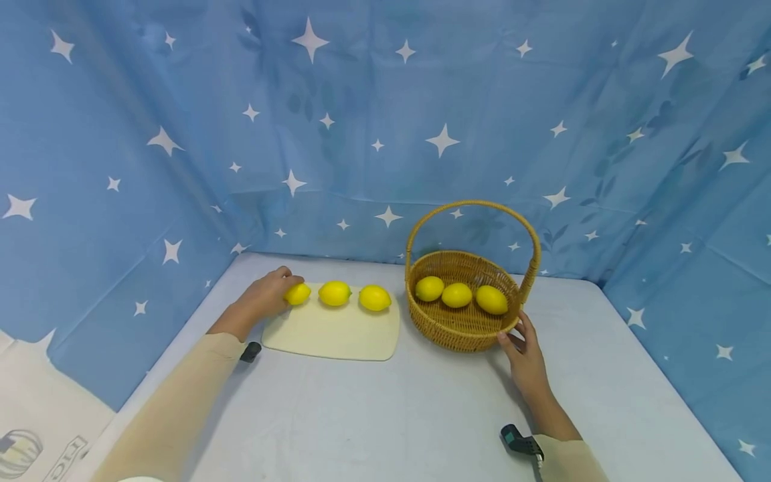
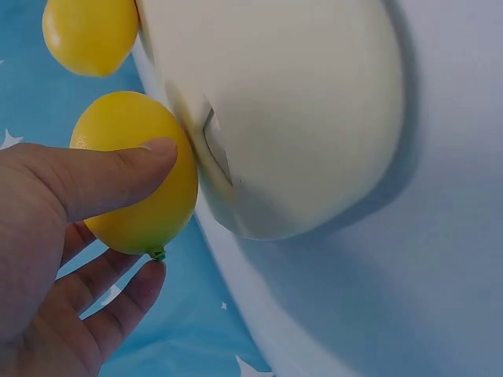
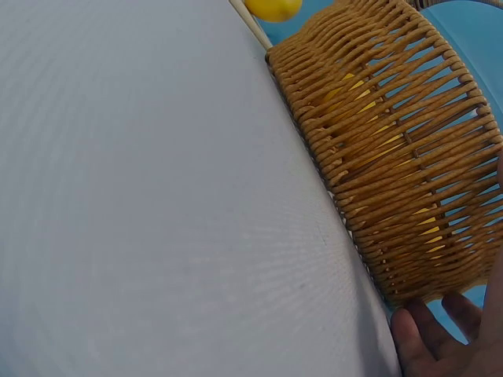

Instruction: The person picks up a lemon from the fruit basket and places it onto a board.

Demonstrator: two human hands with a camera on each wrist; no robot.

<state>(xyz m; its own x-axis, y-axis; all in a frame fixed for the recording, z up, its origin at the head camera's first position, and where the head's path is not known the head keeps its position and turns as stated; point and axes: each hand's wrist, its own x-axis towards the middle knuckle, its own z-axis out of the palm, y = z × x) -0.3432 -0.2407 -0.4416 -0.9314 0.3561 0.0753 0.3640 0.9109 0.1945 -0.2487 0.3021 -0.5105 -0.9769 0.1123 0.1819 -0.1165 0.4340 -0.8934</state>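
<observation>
In the head view, my left hand grips a yellow lemon at the far left corner of a cream cutting board. The left wrist view shows the thumb across this lemon, fingers behind it, its green tip pointing down. Two more lemons, a middle one and a right one, lie in a row along the board's far side. My right hand holds the near right side of a wicker basket, thumb at the rim. Three lemons sit inside the basket.
A tall arched handle rises over the basket. The white-covered table ends at blue star-patterned curtains behind and on both sides. Dark wrist devices, one at the left and one at the right, are worn on the arms.
</observation>
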